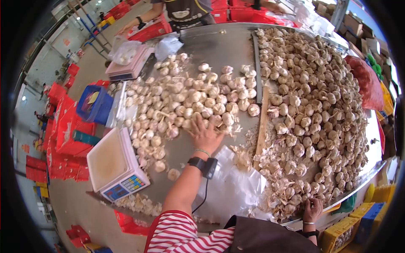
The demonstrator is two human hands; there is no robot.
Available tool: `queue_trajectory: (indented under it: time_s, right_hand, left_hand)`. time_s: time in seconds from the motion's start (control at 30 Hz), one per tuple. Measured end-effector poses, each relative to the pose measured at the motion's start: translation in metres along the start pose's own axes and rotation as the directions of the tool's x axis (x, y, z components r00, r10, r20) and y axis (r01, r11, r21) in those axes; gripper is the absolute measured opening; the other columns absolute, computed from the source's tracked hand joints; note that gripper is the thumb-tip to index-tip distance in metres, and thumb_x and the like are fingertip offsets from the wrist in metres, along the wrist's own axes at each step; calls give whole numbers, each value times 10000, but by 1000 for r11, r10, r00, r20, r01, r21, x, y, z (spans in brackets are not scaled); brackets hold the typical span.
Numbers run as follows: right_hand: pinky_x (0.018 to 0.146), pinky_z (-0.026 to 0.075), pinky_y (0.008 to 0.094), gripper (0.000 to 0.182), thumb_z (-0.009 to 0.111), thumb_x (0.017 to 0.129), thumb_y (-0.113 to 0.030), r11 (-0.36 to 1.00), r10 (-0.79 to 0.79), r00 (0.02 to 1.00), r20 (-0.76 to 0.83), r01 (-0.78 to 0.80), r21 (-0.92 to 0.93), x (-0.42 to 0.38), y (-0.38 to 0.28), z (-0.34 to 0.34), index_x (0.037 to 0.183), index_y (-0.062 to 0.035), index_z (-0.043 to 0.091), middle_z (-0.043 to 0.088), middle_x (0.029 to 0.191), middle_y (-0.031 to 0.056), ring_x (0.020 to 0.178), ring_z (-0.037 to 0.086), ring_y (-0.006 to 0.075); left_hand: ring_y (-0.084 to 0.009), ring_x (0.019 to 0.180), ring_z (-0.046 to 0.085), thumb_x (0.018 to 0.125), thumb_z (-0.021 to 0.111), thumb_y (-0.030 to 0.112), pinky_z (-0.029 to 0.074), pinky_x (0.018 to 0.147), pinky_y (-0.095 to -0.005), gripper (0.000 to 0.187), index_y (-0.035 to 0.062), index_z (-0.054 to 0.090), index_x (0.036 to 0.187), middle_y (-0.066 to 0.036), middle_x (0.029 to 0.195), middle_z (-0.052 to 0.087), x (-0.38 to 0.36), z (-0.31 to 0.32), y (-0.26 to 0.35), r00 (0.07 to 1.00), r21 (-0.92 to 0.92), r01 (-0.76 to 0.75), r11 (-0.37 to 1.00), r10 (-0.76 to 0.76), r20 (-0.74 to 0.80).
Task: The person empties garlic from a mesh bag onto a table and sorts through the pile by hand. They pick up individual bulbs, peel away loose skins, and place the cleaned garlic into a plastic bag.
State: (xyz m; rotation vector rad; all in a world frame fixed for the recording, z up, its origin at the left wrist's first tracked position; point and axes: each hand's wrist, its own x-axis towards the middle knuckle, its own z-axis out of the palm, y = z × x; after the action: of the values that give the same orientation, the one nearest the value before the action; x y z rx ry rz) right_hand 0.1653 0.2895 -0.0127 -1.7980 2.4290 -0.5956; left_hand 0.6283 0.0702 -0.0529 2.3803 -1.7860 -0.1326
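Observation:
My left hand (206, 135) reaches forward with its fingers spread. The fingertips touch the near edge of a heap of cleaner, whitish garlic bulbs (181, 98) on the metal table (211, 42). At the lower right, my right hand (313, 210) is by the table's near edge, beside a large heap of rougher, brownish garlic bulbs (314, 105). Its fingers are curled; whatever is in them, if anything, is hidden. A clear plastic bag (232, 185) lies flat between my arms. Loose garlic skins (270, 177) are scattered to the right of it.
A wooden strip (262, 122) and a metal bar (256, 63) divide the two heaps. A digital scale (112, 162) stands at the left edge, with a blue basket (93, 103) beyond it. A pink scale (130, 63) holds a bag. Another person (185, 12) stands across the table.

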Motion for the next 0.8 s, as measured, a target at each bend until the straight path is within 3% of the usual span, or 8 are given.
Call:
queue_trajectory:
  time_s: [0.33, 0.47, 0.5, 0.6, 0.63, 0.67, 0.73, 0.8]
  right_hand:
    - [756, 449, 390, 84, 675, 720, -77, 997, 65, 996, -54, -67, -40, 4, -6, 3, 769, -67, 608, 619, 800, 106, 800, 586, 308]
    - [751, 458, 389, 99, 679, 680, -54, 998, 45, 997, -58, -47, -32, 7, -12, -1, 754, -66, 615, 630, 801, 102, 807, 594, 311]
    - [751, 460, 381, 107, 683, 693, -57, 999, 10, 998, -59, -13, -51, 7, -11, -2, 764, -69, 605, 625, 802, 96, 784, 599, 299]
    - [753, 460, 377, 104, 681, 697, -55, 998, 21, 998, -52, -24, -56, 8, -14, -3, 770, -69, 608, 624, 802, 99, 787, 599, 300]
    - [754, 460, 378, 102, 680, 701, -54, 998, 8, 998, -57, -12, -63, 9, -15, -4, 771, -69, 608, 625, 804, 99, 785, 599, 303]
    - [754, 460, 378, 102, 680, 701, -54, 998, 11, 999, -49, -14, -64, 8, -15, -5, 771, -69, 608, 625, 804, 99, 785, 599, 303]
    - [755, 461, 382, 101, 679, 703, -55, 999, 11, 999, -48, -13, -36, 8, -13, -4, 771, -68, 606, 625, 806, 99, 784, 599, 304]
    - [751, 468, 381, 88, 677, 718, -80, 998, -42, 997, -71, 39, -45, 8, -9, -3, 783, -73, 618, 633, 816, 102, 795, 602, 311]
  left_hand:
    - [-449, 1419, 136, 776, 468, 777, 142, 1063, -698, 841, 311, 336, 1463, -189, 1557, 165, 180, -6, -15, 976, 50, 205, 977, -201, -82]
    - [-460, 1416, 132, 809, 537, 667, 172, 1054, -701, 799, 275, 313, 1468, -189, 1570, 101, 235, -14, -8, 945, -30, 325, 945, -324, 37]
    - [-468, 1406, 151, 809, 596, 562, 199, 1052, -693, 812, 241, 269, 1480, -201, 1564, 93, 253, 10, -13, 946, -33, 308, 951, -309, -97]
    - [-392, 1364, 283, 854, 582, 441, 193, 1050, -678, 665, 82, 423, 1390, -251, 1433, 354, 222, 4, 46, 942, -210, -312, 927, 273, -195]
    - [-391, 1353, 293, 835, 579, 504, 171, 1059, -675, 670, 77, 492, 1345, -225, 1424, 376, 199, 24, 73, 847, 25, -419, 908, 401, -348]
    - [-379, 1400, 225, 813, 568, 581, 114, 1078, -678, 744, 105, 471, 1377, -194, 1484, 318, 173, -8, 103, 848, -31, -527, 849, 528, 50]
    - [-384, 1429, 152, 774, 583, 638, 75, 1067, -705, 806, 142, 450, 1396, -181, 1520, 259, 132, 10, 129, 723, -4, -690, 724, 689, 36]
    - [-369, 1428, 169, 783, 569, 641, 44, 1065, -708, 779, 169, 458, 1391, -172, 1519, 266, 122, 29, 130, 770, -34, -637, 770, 638, 21]
